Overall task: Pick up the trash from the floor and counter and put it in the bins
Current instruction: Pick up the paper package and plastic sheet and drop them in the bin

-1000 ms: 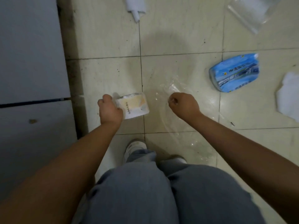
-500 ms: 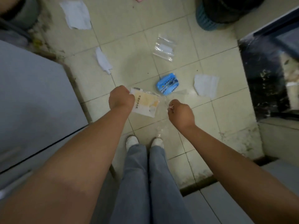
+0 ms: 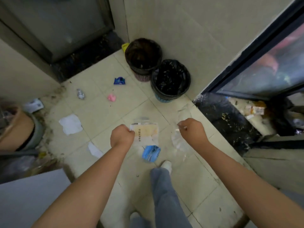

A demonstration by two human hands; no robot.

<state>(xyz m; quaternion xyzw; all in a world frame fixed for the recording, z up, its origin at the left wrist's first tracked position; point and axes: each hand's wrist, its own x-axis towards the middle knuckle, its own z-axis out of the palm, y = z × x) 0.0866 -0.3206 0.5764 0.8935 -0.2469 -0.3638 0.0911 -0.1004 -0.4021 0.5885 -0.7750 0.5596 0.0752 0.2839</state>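
Observation:
My left hand point(image 3: 122, 136) is shut on a cream-and-white packet point(image 3: 145, 133), held by its left edge above the floor. My right hand point(image 3: 192, 129) is shut on a clear plastic wrapper point(image 3: 178, 141) that hangs down beside it. Two bins stand in the far corner: a brown-lined one point(image 3: 143, 58) and a black-lined one point(image 3: 170, 79) to its right. On the floor tiles lie a light blue packet point(image 3: 151, 153) just under the held packet, a dark blue wrapper point(image 3: 119, 81), a pink scrap point(image 3: 112, 97), a silver scrap point(image 3: 80, 94) and white tissues point(image 3: 71, 124) point(image 3: 94, 150).
A grey cabinet corner point(image 3: 31, 198) is at the lower left. A dark stone counter edge point(image 3: 228, 120) with a glass pane above runs along the right. A person's arm point(image 3: 16, 130) shows at the left edge. My legs in grey trousers point(image 3: 162, 191) stand at the bottom.
I have risen and my view has lifted, bringing both bins and more floor litter into sight. Both hands stay shut on the same packet and wrapper and have come up from the floor.

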